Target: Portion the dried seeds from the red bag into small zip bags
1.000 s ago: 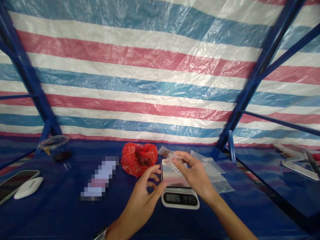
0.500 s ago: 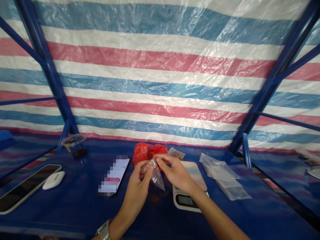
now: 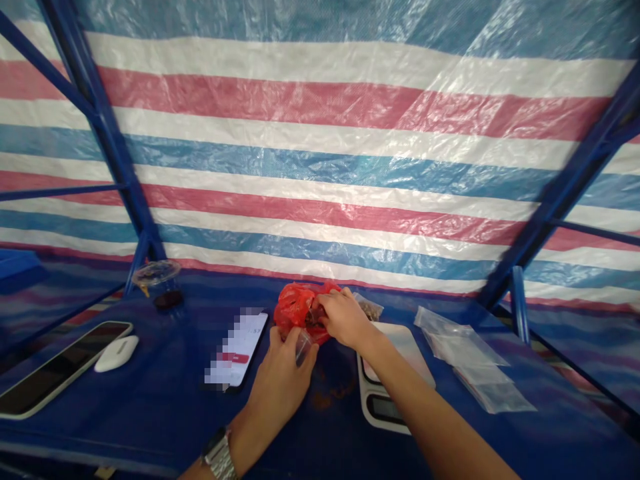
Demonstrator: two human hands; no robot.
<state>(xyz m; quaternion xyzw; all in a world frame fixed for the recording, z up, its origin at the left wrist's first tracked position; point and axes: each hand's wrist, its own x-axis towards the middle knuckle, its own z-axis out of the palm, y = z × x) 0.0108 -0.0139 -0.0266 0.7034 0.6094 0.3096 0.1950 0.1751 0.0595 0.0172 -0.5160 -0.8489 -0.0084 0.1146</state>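
Left hand (image 3: 281,373), wristwatch (image 3: 220,457) at the wrist, nearest the camera: fingers closed around a small clear plastic bag (image 3: 303,345), held just in front of the red plastic bag (image 3: 296,313). Right hand (image 3: 341,319) beyond it, fingertips pressed together inside the mouth of the red plastic bag, apparently pinching some of the dark contents; exact pinch hidden by the red film.

Digital scale (image 3: 395,373) just right of the red plastic bag, partly under the right forearm; display blank or unreadable. Stack of empty clear bags (image 3: 467,353) further right. Smartphone (image 3: 237,347) just left of the red plastic bag, screen blurred, no legible text. White mouse (image 3: 116,352) and a tablet (image 3: 60,370) well left. Clear lidded cup (image 3: 157,283) left and behind. Small filled packet (image 3: 370,308) just behind the right hand. Striped tarpaulin (image 3: 320,133) farthest back.

Judgement on technique: keep the clear bag's mouth open and close under the red bag's opening, move small pinches, avoid spilling onto the blue table cover (image 3: 150,413).

No brands or writing readable.
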